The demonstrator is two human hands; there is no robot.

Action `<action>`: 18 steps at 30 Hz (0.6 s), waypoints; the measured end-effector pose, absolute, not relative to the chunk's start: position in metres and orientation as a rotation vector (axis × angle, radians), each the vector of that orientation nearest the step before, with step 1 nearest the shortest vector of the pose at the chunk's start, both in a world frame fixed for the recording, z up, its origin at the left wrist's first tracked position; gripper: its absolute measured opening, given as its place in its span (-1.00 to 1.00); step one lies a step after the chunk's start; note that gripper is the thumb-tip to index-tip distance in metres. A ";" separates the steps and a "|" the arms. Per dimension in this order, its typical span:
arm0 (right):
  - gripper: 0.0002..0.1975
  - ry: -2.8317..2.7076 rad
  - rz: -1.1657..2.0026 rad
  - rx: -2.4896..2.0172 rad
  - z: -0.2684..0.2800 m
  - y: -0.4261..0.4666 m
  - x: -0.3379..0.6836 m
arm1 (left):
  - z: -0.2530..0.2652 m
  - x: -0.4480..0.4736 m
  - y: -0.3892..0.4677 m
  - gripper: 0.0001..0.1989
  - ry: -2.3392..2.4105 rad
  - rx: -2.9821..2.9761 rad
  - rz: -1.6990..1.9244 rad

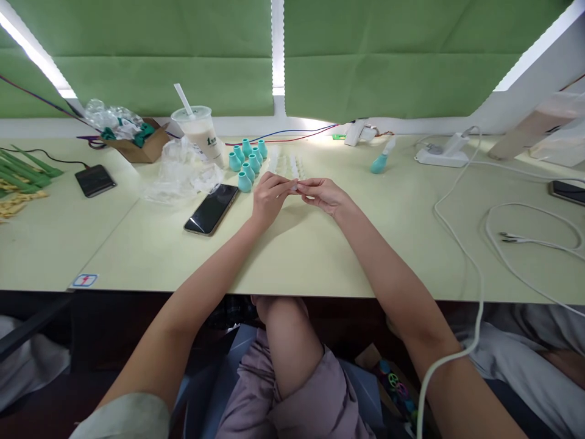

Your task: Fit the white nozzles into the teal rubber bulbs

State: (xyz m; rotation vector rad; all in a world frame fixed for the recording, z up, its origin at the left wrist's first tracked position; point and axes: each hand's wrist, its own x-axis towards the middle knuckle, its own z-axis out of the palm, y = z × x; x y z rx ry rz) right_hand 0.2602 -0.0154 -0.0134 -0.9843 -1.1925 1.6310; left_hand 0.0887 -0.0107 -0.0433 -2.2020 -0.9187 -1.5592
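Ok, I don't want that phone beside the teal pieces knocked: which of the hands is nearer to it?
Left. The left hand is just to the right of the phone; the right hand is farther right, beyond the left hand.

On my feed: left hand (269,198), back uppermost, fingers bent; right hand (325,195), thumb and fingers pinched; left forearm (217,259), right forearm (388,262), bare, angled inward.

White light breaks through gaps around the green blinds (388,85) — blown out there — and brightens the pale counter (320,262). A soft shadow falls beside the left hand (267,201); beneath the counter it is dim. Wide-angle stretch distorts the borders — fine detail looks soft.
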 end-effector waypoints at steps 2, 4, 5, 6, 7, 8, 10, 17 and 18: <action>-0.65 -1.195 1.639 -0.993 -0.014 -0.015 0.260 | -0.044 0.090 -0.012 -0.79 -0.956 -2.218 -1.569; -0.66 -1.202 1.644 -0.999 -0.014 -0.014 0.260 | -0.045 0.091 -0.013 -0.78 -0.981 -2.227 -1.592; -0.66 -1.202 1.644 -1.001 -0.014 -0.014 0.261 | -0.045 0.091 -0.014 -0.78 -0.990 -2.228 -1.604; -0.66 -1.202 1.643 -1.001 -0.014 -0.014 0.261 | -0.045 0.092 -0.014 -0.78 -0.995 -2.227 -1.614; -0.66 -1.202 1.640 -0.998 -0.014 -0.013 0.261 | -0.045 0.092 -0.015 -0.79 -0.997 -2.225 -1.622; -0.66 -1.202 1.634 -0.996 -0.015 -0.013 0.261 | -0.045 0.092 -0.015 -0.80 -1.000 -2.223 -1.625; -0.65 -1.207 1.613 -0.995 -0.014 -0.013 0.261 | -0.046 0.092 -0.016 -0.81 -1.013 -2.222 -1.625; -0.64 -1.272 1.542 -0.944 -0.008 -0.017 0.261 | -0.044 0.092 -0.018 -0.82 -1.035 -2.152 -1.631; -0.64 -1.275 1.544 -0.941 -0.008 -0.017 0.261 | -0.044 0.092 -0.018 -0.82 -1.036 -2.145 -1.632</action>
